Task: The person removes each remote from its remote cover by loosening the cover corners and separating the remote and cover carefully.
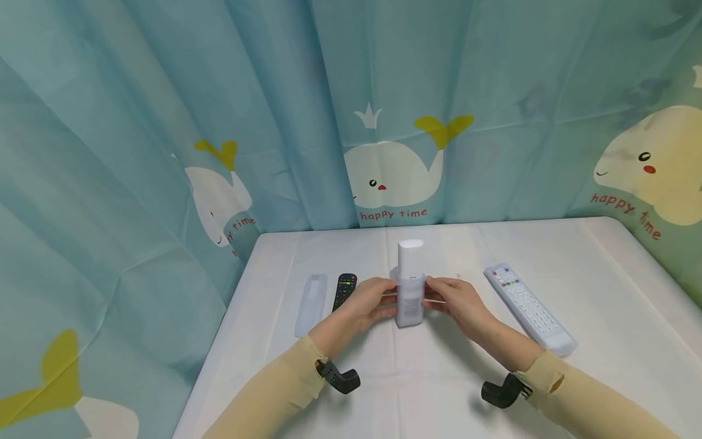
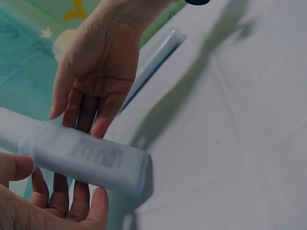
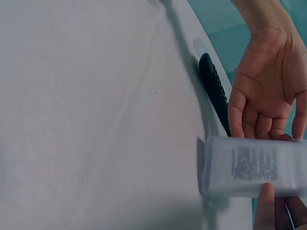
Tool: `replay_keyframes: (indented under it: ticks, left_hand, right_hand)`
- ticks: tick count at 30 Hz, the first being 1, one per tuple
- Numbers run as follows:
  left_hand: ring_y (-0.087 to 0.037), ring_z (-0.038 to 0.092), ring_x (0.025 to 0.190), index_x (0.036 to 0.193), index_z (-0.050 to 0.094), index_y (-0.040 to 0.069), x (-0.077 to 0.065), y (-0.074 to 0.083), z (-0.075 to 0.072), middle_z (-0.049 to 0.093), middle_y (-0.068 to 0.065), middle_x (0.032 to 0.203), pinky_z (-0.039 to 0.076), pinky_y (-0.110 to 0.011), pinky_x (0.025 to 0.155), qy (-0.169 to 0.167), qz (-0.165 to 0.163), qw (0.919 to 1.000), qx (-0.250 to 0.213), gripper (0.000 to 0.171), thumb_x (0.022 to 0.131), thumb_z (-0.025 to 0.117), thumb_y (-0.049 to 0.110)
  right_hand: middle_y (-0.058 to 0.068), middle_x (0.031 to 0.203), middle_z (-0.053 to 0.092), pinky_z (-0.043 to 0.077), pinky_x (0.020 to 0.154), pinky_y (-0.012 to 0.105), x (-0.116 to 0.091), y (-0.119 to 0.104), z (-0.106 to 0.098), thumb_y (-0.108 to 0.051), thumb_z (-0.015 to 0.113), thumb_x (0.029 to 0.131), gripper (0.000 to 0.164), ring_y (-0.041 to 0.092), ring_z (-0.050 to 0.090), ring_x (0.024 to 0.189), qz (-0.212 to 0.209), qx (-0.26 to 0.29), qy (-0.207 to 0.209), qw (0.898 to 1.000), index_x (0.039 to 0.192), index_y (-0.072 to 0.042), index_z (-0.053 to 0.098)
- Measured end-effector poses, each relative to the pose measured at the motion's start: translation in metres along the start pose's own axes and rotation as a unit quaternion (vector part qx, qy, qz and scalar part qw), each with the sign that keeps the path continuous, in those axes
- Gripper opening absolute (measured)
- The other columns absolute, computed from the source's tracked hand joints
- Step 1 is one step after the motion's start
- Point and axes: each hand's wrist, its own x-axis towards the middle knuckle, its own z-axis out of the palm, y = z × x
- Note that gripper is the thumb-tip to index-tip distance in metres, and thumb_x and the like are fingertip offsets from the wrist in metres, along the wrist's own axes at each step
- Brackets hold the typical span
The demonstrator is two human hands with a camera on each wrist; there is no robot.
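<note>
From my end, the largest thing I see is a pale teal fabric curtain [image 1: 274, 110] printed with white whales; those at the frame's edges are cut off. Below it sits a white, cloth-covered desk [image 1: 428, 390], its near edge out of frame. Two beige sleeves [image 1: 274, 387] reach in from the bottom.

My left grip [image 1: 370, 300] and right grip [image 1: 456, 300], both bare hands, pinch opposite sides of a translucent plastic cover [image 1: 409, 308] above the desk's middle. I can't tell whether its lower end touches the cloth. A plain white oblong remote [image 1: 411, 259] sticks out of its top; the lower part shows hazily through, its label unreadable to me.

To the right lies a long white remote with pale buttons [image 1: 529, 308]. At left lie a flat, translucent plastic sleeve [image 1: 311, 305], hard to make out against white, and a slim black remote [image 1: 345, 288], its lower end hidden by the left grip.
</note>
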Motion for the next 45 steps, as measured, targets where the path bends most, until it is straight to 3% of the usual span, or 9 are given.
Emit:
replay_keyframes:
  ticks: [8,15,23,32,37,45]
  left_hand:
    - [-0.030,0.063,0.109,0.120,0.059,-0.003,-0.002,0.004,-0.002,0.062,-0.017,0.119,0.059,-0.041,0.086,-0.003,0.013,0.9994,0.031,0.027,0.102,0.059,0.017]
    - [-0.032,0.065,0.108,0.114,0.055,-0.003,-0.001,0.002,-0.005,0.060,-0.020,0.119,0.061,-0.041,0.082,-0.019,0.023,0.9994,0.016,0.022,0.100,0.057,0.013]
    - [-0.032,0.066,0.108,0.109,0.055,-0.005,-0.001,-0.004,-0.004,0.062,-0.020,0.117,0.058,-0.040,0.089,-0.007,0.054,0.9977,0.040,0.019,0.096,0.056,0.009]
    - [-0.024,0.067,0.097,0.100,0.055,-0.003,-0.001,-0.013,-0.002,0.063,-0.017,0.110,0.058,-0.036,0.088,0.009,0.063,0.9949,0.079,0.012,0.093,0.059,0.006]
    - [-0.021,0.066,0.088,0.096,0.057,-0.001,-0.001,-0.017,-0.002,0.064,-0.013,0.101,0.058,-0.036,0.086,0.024,0.070,0.9896,0.124,0.010,0.092,0.061,0.008]
    - [-0.019,0.064,0.082,0.092,0.056,0.003,0.000,-0.019,-0.003,0.065,-0.010,0.092,0.056,-0.037,0.081,0.040,0.078,0.9832,0.160,0.010,0.091,0.063,0.009]
  right_hand:
    - [0.010,0.114,0.068,0.058,0.086,0.031,-0.001,-0.005,0.006,-0.028,0.063,0.104,0.044,0.020,0.066,0.102,0.028,0.016,0.038,0.999,0.126,0.009,0.060]
    - [0.006,0.110,0.068,0.059,0.084,0.032,0.000,-0.007,0.008,-0.029,0.064,0.103,0.036,0.018,0.066,0.100,0.058,0.036,0.038,0.997,0.119,0.003,0.063]
    - [0.006,0.107,0.067,0.059,0.082,0.032,0.000,-0.007,0.007,-0.021,0.063,0.103,0.018,0.017,0.066,0.096,0.053,0.054,0.027,0.997,0.103,-0.003,0.064]
    - [0.014,0.111,0.063,0.059,0.078,0.031,-0.001,-0.002,0.010,-0.009,0.055,0.100,0.013,0.019,0.065,0.094,0.045,0.024,0.043,0.998,0.100,0.005,0.056]
    - [0.017,0.113,0.061,0.059,0.079,0.031,-0.001,0.002,0.010,-0.005,0.053,0.097,0.011,0.020,0.063,0.093,0.045,0.004,0.044,0.998,0.097,0.006,0.054]
    - [0.013,0.102,0.061,0.058,0.080,0.030,0.000,0.010,0.010,0.000,0.053,0.090,0.006,0.019,0.063,0.088,0.034,-0.034,0.042,0.998,0.086,0.003,0.051]
